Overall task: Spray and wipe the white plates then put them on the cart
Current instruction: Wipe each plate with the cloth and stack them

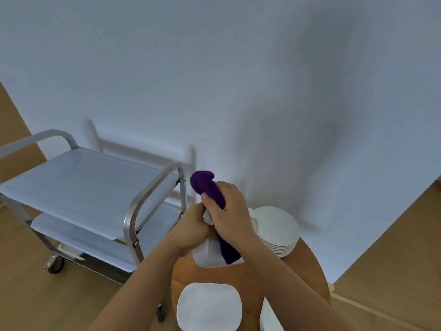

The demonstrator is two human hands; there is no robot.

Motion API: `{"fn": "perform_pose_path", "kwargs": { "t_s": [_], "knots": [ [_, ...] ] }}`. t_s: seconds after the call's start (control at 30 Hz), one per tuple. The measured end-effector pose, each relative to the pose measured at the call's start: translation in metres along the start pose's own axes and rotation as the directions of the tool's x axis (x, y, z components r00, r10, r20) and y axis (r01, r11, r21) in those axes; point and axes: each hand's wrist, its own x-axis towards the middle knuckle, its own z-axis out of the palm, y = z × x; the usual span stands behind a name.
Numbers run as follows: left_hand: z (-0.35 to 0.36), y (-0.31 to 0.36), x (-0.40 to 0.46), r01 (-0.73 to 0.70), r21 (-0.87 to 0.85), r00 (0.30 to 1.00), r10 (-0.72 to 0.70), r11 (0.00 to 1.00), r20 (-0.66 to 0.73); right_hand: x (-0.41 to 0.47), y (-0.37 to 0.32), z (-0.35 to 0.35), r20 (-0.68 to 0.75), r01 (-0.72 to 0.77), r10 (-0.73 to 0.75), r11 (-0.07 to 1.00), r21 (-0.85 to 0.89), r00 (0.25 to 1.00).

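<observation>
Both grips closed: right hand holds cloth, left hand holds plate over bench. Stack at 3 o'clock, cart at 9. Risk: tilted, wet plate may slip.

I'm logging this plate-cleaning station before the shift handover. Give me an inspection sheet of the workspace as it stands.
Surface: round wooden table, mostly covered.
Job's things: stack of round white plates at the table's far edge; square white plate at the near edge; white spray bottle; purple cloth; steel cart, no plates visible on its shelves.
Clutter: nothing seen.
Grippers: left hand grips the spray bottle's top; right hand holds the purple cloth over the bottle.
Cables: nothing seen.
Surroundings: white wall, wooden floor.
</observation>
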Motion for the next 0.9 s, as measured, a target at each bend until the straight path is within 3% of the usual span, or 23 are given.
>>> {"fn": "perform_pose_path", "kwargs": {
  "t_s": [0.1,0.2,0.3,0.47,0.63,0.77,0.83,0.9],
  "knots": [
    [-0.005,0.005,-0.011,-0.01,-0.007,1.0,0.01,1.0,-0.003,0.011,0.01,-0.008,-0.092,-0.029,0.007,0.97,-0.241,0.996],
    [-0.01,0.012,-0.019,-0.041,-0.111,0.996,0.032,0.993,-0.078,0.017,0.025,-0.02,-0.147,-0.135,0.098,0.955,-0.265,0.984],
    [-0.017,0.02,-0.025,-0.078,-0.179,0.994,0.063,0.981,-0.087,0.017,0.04,-0.027,-0.17,-0.212,0.19,0.97,-0.12,0.967],
    [-0.023,0.024,-0.024,-0.07,-0.394,0.982,-0.006,0.916,-0.19,0.012,0.063,-0.036,-0.153,-0.36,0.381,0.921,0.148,0.912],
    [-0.005,0.025,-0.013,-0.09,-0.547,0.94,-0.11,0.832,-0.323,-0.009,0.051,-0.015,-0.195,-0.33,0.403,0.888,0.321,0.894],
    [0.018,0.025,-0.012,-0.07,-0.654,0.935,-0.18,0.753,-0.307,-0.016,0.037,-0.009,-0.227,-0.277,0.562,0.67,0.689,0.795],
    [0.021,0.023,-0.017,-0.081,-0.687,0.957,-0.137,0.722,-0.257,-0.013,0.038,-0.022,-0.192,-0.218,0.572,0.57,0.792,0.798],
    [0.016,0.024,-0.022,-0.068,-0.66,0.984,-0.058,0.748,-0.168,-0.008,0.043,-0.039,-0.142,-0.218,0.527,0.562,0.798,0.838]
  ]
}}
